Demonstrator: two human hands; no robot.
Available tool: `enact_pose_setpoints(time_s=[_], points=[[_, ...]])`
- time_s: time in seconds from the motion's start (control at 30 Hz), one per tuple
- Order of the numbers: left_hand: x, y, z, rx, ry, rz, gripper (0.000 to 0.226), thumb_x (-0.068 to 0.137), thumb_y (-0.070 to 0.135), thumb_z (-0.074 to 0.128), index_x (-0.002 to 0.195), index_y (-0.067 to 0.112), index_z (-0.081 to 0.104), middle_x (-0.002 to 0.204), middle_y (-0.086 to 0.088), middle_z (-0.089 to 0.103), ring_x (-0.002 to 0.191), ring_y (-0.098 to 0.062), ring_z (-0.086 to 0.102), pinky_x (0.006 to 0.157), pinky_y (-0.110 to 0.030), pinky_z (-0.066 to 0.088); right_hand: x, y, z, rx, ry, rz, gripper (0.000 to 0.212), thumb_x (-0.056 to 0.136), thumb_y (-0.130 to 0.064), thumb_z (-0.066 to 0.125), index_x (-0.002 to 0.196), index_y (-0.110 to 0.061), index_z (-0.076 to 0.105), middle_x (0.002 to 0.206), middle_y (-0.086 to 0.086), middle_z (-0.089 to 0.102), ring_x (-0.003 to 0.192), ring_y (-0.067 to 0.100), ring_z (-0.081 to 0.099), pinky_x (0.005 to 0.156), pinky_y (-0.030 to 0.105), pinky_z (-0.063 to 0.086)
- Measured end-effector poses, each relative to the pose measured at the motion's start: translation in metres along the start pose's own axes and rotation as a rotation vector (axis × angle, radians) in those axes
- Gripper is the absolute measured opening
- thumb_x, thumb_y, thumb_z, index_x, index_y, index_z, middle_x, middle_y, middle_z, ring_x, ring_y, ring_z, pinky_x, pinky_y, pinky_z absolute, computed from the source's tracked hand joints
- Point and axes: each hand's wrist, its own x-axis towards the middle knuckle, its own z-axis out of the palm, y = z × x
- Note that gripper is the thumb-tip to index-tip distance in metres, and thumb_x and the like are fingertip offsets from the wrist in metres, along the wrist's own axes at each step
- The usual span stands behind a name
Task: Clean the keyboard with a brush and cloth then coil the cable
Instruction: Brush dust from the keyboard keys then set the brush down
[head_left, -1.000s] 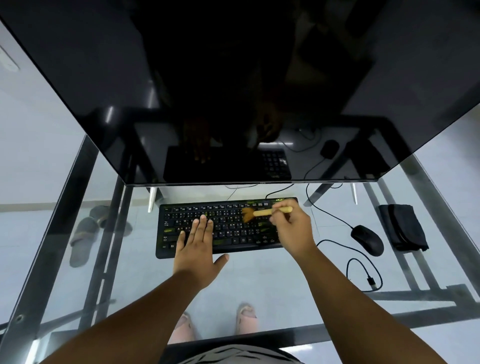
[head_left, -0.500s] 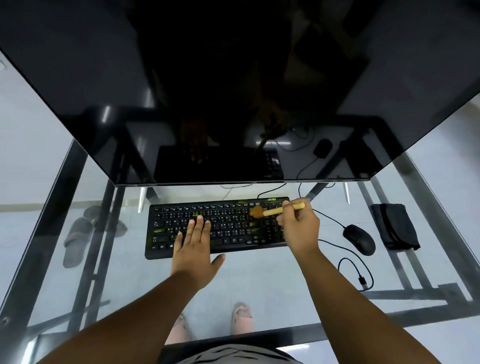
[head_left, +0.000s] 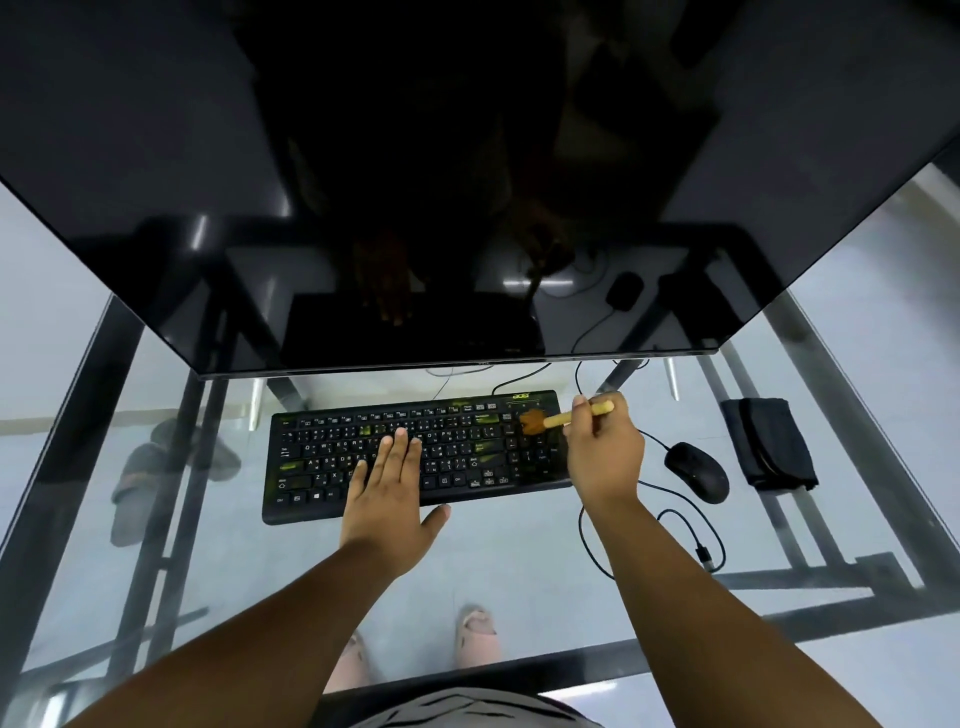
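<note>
A black keyboard (head_left: 332, 457) with yellow-green smudges lies on the glass table below the monitor. My left hand (head_left: 387, 491) rests flat on its middle keys, fingers together, thumb out over the front edge. My right hand (head_left: 605, 452) grips a small wooden brush (head_left: 558, 419) by its handle, bristles down on the number pad at the keyboard's right end. A folded dark cloth (head_left: 771, 449) lies at the far right. The keyboard's black cable (head_left: 519, 378) leaves its back edge and goes under the monitor.
A large dark monitor (head_left: 467, 182) overhangs the back of the glass table (head_left: 519, 551). A black mouse (head_left: 698, 472) sits right of the keyboard, its cable (head_left: 691, 525) looping toward me with the plug loose. Slippers and my feet show through the glass.
My right hand has swept the brush rightward along the keyboard's upper rows to the number pad. The left hand stays flat on the keys. The view has shifted slightly.
</note>
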Motion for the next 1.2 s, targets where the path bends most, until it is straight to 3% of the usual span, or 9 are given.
enact_pose_setpoints(time_s=[0.13,0.4,0.57,0.67,0.77,0.9,1.0,1.07,1.2], points=[[0.002,0.007,0.002,-0.001,-0.012,0.015,0.086,0.093,0.065,0.029,0.154,0.016,-0.007,0.161,0.000,-0.018,0.148,-0.017,-0.016,0.120,-0.040,-0.003,0.003,0.001,-0.004,0.016,-0.147,-0.033,0.017,0.098,-0.032,0.050,0.084,-0.021,0.050,0.067,0.001,0.068,0.064,0.018,0.067,0.060,0.034,0.052],[0.003,0.013,0.006,0.030,-0.036,-0.001,0.087,0.093,0.065,0.029,0.154,0.016,-0.008,0.160,-0.001,-0.021,0.148,-0.018,-0.016,0.120,-0.042,-0.002,0.006,0.006,-0.014,-0.083,-0.212,-0.173,0.008,0.097,-0.024,0.050,0.090,-0.019,0.052,0.056,-0.005,0.055,0.048,0.012,0.048,0.048,0.028,0.040],[0.004,0.021,0.005,0.050,-0.045,-0.038,0.087,0.092,0.067,0.026,0.154,0.016,-0.009,0.160,-0.003,-0.021,0.148,-0.020,-0.016,0.119,-0.044,0.000,0.011,0.010,-0.022,-0.060,-0.080,-0.164,0.008,0.097,-0.021,0.050,0.090,-0.019,0.050,0.055,-0.008,0.049,0.049,0.012,0.045,0.053,0.028,0.038],[0.004,0.027,0.007,0.025,-0.033,-0.052,0.087,0.092,0.066,0.028,0.154,0.016,-0.008,0.161,-0.003,-0.020,0.148,-0.020,-0.017,0.119,-0.045,0.000,0.011,0.009,-0.025,0.100,-0.199,-0.135,0.009,0.096,-0.016,0.052,0.088,-0.021,0.055,0.064,0.010,0.060,0.056,0.026,0.054,0.056,0.033,0.044],[0.004,0.026,0.007,0.018,-0.028,-0.068,0.088,0.092,0.067,0.028,0.154,0.016,-0.008,0.160,-0.003,-0.020,0.148,-0.021,-0.017,0.120,-0.045,0.000,0.007,0.015,-0.023,0.050,-0.352,-0.159,0.013,0.092,-0.011,0.053,0.085,-0.021,0.058,0.063,0.003,0.063,0.054,0.026,0.052,0.054,0.033,0.043],[0.005,0.027,0.009,0.029,-0.033,-0.073,0.088,0.092,0.067,0.026,0.154,0.016,-0.009,0.160,-0.003,-0.020,0.148,-0.021,-0.017,0.120,-0.046,0.001,0.005,0.022,-0.024,-0.088,-0.188,-0.166,0.009,0.093,-0.015,0.052,0.087,-0.020,0.056,0.060,-0.006,0.057,0.050,0.012,0.049,0.052,0.031,0.043],[0.004,0.027,0.010,0.031,-0.029,-0.077,0.088,0.092,0.067,0.026,0.154,0.016,-0.008,0.160,-0.003,-0.020,0.148,-0.021,-0.018,0.120,-0.046,0.001,0.004,0.018,-0.027,0.022,-0.278,-0.161,0.014,0.093,-0.013,0.053,0.084,-0.024,0.056,0.062,0.002,0.060,0.050,0.011,0.046,0.051,0.032,0.041],[0.005,0.028,0.009,0.032,-0.030,-0.082,0.088,0.092,0.067,0.026,0.154,0.015,-0.008,0.160,-0.003,-0.021,0.148,-0.021,-0.018,0.120,-0.046,0.001,0.004,0.018,-0.029,-0.065,-0.346,-0.192,0.010,0.093,-0.014,0.054,0.087,-0.021,0.057,0.057,-0.007,0.058,0.047,0.007,0.045,0.049,0.029,0.039],[0.005,0.032,0.010,0.004,-0.012,-0.090,0.088,0.091,0.067,0.029,0.155,0.015,-0.004,0.162,-0.004,-0.016,0.148,-0.022,-0.015,0.120,-0.047,0.002,0.008,0.015,-0.035,-0.085,-0.192,-0.203,0.007,0.092,-0.012,0.050,0.087,-0.016,0.054,0.054,-0.015,0.051,0.046,0.005,0.045,0.048,0.018,0.034]])
